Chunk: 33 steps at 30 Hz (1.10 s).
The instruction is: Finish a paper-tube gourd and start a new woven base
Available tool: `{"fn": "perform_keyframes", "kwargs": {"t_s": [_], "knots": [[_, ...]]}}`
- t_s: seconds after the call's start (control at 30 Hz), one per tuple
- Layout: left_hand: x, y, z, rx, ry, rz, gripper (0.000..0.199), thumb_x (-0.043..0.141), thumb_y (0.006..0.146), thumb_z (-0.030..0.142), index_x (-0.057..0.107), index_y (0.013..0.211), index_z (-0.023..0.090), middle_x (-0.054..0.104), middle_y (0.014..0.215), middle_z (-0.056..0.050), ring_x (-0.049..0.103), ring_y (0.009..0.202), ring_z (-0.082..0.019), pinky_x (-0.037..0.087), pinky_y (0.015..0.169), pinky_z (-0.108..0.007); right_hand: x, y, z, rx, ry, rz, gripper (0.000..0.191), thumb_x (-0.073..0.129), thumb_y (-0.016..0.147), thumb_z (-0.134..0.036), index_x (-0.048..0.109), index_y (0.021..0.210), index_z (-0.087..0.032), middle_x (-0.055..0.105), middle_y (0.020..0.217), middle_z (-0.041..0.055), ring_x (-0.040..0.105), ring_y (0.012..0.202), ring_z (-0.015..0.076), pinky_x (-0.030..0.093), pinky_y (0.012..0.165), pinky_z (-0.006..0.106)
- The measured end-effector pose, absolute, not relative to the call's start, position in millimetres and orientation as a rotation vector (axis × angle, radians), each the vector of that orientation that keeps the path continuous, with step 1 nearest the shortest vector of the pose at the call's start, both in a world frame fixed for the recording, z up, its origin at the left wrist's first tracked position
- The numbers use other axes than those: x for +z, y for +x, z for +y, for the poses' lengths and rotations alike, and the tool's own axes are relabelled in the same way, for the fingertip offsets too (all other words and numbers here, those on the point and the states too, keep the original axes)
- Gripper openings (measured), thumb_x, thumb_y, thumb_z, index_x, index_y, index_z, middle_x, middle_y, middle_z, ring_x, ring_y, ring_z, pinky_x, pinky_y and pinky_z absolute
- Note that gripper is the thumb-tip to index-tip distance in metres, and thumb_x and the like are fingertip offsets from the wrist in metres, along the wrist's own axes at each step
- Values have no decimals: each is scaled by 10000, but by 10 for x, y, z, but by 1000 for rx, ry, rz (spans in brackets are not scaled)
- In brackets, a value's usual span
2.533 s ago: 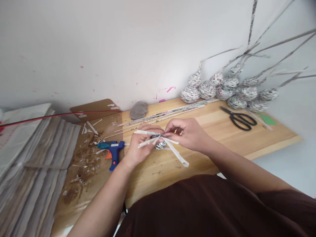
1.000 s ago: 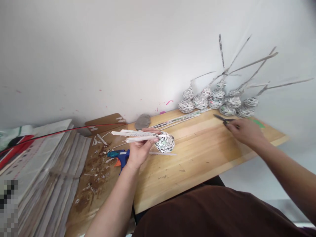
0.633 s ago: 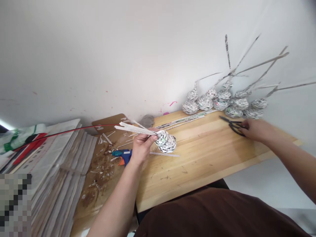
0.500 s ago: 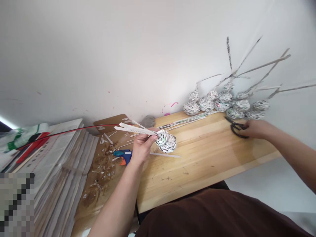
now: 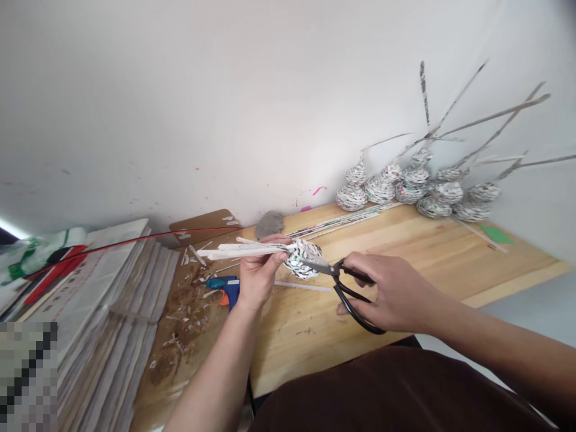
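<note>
My left hand [image 5: 261, 270] is closed on a woven paper gourd [image 5: 302, 264], pinching its neck where several flat paper strips [image 5: 225, 250] stick out to the left. My right hand [image 5: 387, 291] grips black-handled scissors [image 5: 362, 309], fingers through the loops. The scissor blades point left and lie over the gourd's woven body; whether the tips touch it I cannot tell. A blue glue gun [image 5: 230, 288] with an orange trigger lies just left of my left wrist.
Several woven paper gourds [image 5: 409, 185] with long strips stand by the wall at the back right. Paper rods [image 5: 342, 221] lie before them. A grey lump [image 5: 269, 224] sits behind my left hand. Stacked newspapers [image 5: 121, 312] fill the left; paper scraps litter the brown board [image 5: 168, 360].
My right hand has brought the scissors from the table's right side leftward to the gourd. The gourd's strips have tilted closer to level in my left hand.
</note>
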<state>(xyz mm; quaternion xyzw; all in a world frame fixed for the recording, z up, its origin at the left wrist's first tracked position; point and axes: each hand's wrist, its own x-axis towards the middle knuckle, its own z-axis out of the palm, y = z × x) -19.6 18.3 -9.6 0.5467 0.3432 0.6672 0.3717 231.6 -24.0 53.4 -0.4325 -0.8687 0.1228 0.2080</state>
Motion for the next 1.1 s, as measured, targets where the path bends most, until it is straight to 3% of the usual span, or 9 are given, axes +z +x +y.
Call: {"fn": "perform_keyframes", "kwargs": {"t_s": [0.2,0.47,0.97,1.1], "knots": [[-137,-190,174,1713,1387,877,167,808,709,268,768,868,236,748,860,-40,681,966,-227,499,960,-409,485,2298,-168,228,-1200,-2446,308,686,809,-448,629,964,-188,645,695,10,580,624,165,372,588,269],[-146,-188,172,1670,1433,971,194,786,721,382,768,812,211,748,850,-67,693,904,-235,533,878,-391,492,2275,-230,134,-1117,-2376,234,673,785,-362,660,939,-185,668,670,21,602,607,171,391,580,278],[-181,-206,185,1700,1429,983,235,783,718,426,763,827,220,747,858,-64,691,901,-243,538,859,-407,482,2349,-267,-54,-1052,-2326,224,645,817,-367,660,951,-188,716,774,56,635,645,180,449,609,302],[-177,-197,155,1666,1466,1020,213,788,721,386,761,856,223,749,857,-63,695,897,-247,546,857,-414,492,2311,-264,29,-1097,-2326,227,658,801,-382,669,934,-198,698,706,35,612,610,172,424,584,290]]}}
